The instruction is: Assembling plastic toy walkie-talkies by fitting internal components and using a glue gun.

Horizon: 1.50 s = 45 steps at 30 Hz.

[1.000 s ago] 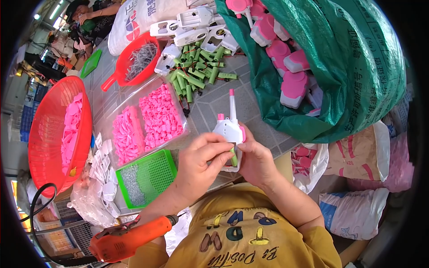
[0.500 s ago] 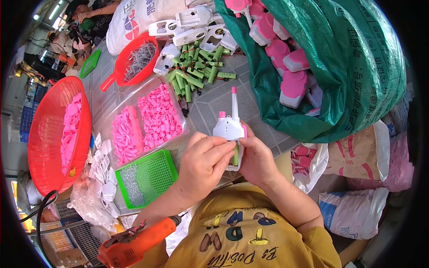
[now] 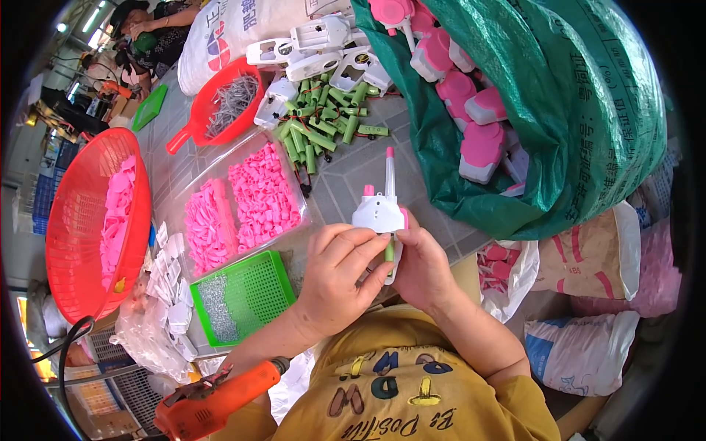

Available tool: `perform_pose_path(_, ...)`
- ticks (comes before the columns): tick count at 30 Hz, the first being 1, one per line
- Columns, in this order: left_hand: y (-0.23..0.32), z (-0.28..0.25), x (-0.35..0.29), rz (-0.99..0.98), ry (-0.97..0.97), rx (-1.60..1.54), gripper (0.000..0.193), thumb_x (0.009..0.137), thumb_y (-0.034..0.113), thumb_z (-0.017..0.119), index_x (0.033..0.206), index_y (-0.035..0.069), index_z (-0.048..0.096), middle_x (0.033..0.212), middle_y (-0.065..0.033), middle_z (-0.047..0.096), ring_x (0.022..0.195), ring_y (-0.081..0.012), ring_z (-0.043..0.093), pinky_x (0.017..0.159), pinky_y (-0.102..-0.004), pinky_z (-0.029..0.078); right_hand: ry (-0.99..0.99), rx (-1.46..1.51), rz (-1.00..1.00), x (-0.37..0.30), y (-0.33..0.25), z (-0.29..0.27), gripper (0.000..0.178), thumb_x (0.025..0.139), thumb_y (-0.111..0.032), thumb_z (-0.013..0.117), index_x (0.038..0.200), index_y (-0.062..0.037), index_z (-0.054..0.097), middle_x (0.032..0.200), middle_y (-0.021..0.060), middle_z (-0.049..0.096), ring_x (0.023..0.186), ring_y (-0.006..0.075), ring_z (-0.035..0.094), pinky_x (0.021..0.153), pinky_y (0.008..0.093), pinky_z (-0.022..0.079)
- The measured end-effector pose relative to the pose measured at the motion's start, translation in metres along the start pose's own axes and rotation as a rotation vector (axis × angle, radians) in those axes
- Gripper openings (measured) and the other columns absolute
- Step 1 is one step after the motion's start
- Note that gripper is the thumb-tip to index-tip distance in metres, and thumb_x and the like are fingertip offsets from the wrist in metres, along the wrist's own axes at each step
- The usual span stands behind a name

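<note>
Between my two hands, above the table's front edge, is a white and pink plastic device housing (image 3: 376, 213). From its far end rise a long pale tube with a pink tip (image 3: 390, 173) and a short pink knob. A green cylindrical battery (image 3: 390, 252) shows in the near part of the housing, partly covered by fingers. My left hand (image 3: 340, 275) pinches the housing beside the battery, thumb and fingers closed on it. My right hand (image 3: 425, 268) wraps the right side, with its thumb near the battery's upper end.
Green batteries (image 3: 316, 132) and white housings (image 3: 320, 33) lie ahead. A divided tray (image 3: 294, 180) holds pink parts; a green basket (image 3: 276, 275) holds small metal pieces. Red baskets (image 3: 140, 242) stand left. An orange power screwdriver (image 3: 220, 400) hangs lower left; a green sack (image 3: 588, 147) holds pink-white devices.
The housing has tilted slightly, and less of its near end shows. My left hand has shifted a little right and down. The power screwdriver has swung slightly left.
</note>
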<state>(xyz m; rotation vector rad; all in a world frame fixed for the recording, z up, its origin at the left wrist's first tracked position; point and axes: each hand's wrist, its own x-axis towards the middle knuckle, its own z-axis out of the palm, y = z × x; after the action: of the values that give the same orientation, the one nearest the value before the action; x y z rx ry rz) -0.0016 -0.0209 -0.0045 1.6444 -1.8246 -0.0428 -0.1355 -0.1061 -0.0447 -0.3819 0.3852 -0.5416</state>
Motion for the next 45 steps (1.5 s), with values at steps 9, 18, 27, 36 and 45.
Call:
perform_pose_path(9,0.023,-0.002,0.001,-0.2,0.047,0.001,0.031,0.079,0.01,0.081,0.107,0.007,0.069,0.091,-0.0056,0.071,0.092,-0.0271,0.062,0.081,-0.039,0.045,0.001,-0.117,-0.165,-0.004,0.007,0.003,0.076,0.09,-0.018,0.049,0.159,-0.0097,0.02,0.145,0.0111,0.045,0.131,0.0241,0.048,0.111,0.0411,0.039)
perform_pose_path(18,0.023,0.003,0.0,-0.271,0.086,-0.085,0.022,0.08,0.011,0.077,0.101,0.007,0.071,0.082,-0.002,0.069,0.086,-0.0239,0.061,0.079,-0.0397,0.042,0.019,-0.132,-0.22,-0.006,0.011,0.005,0.08,0.088,-0.015,0.05,0.16,-0.0115,0.016,0.148,0.0132,0.042,0.132,0.0262,0.047,0.113,0.0416,0.038)
perform_pose_path(27,0.018,-0.001,0.004,-0.35,-0.022,-0.131,0.016,0.079,0.005,0.078,0.095,0.003,0.075,0.084,-0.0115,0.069,0.079,-0.0287,0.066,0.07,-0.0373,0.051,-0.021,-0.187,-0.215,-0.007,0.011,0.0,0.088,0.075,-0.009,0.049,0.158,-0.0116,0.022,0.144,0.0112,0.045,0.131,0.0247,0.048,0.111,0.0389,0.039)
perform_pose_path(36,0.013,-0.014,0.005,-0.26,0.206,-0.055,0.029,0.088,-0.001,0.071,0.117,0.0,0.068,0.094,-0.012,0.068,0.083,-0.0253,0.065,0.075,-0.0355,0.053,-0.024,0.034,-0.093,-0.001,0.0,-0.004,0.078,0.076,-0.011,0.057,0.151,-0.0122,0.034,0.138,0.013,0.054,0.127,0.0283,0.055,0.107,0.0422,0.045)
perform_pose_path(45,-0.002,-0.004,-0.013,-0.747,-0.037,-0.702,0.06,0.093,0.002,0.069,0.146,0.002,0.042,0.129,-0.0101,0.052,0.111,-0.0143,0.053,0.085,-0.0264,0.051,-0.011,-0.045,-0.055,0.001,0.0,-0.007,0.084,0.074,0.002,0.061,0.151,-0.0144,0.031,0.135,0.0177,0.056,0.126,0.0308,0.059,0.108,0.0441,0.048)
